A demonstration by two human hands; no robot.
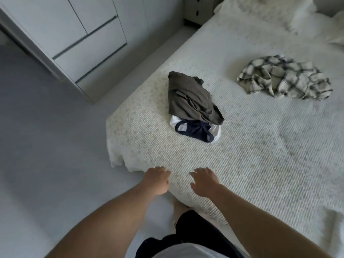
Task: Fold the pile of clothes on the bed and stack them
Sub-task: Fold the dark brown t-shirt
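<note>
Clothes stack [193, 107] mid-bed, plaid shirt [284, 78] crumpled far right. Left hand [157, 180] and right hand [203, 181] near edge, fingers relaxed, holding nothing.

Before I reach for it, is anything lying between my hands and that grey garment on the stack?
No. The head view shows only bare bedspread between the left hand, the right hand and the grey garment.
</note>
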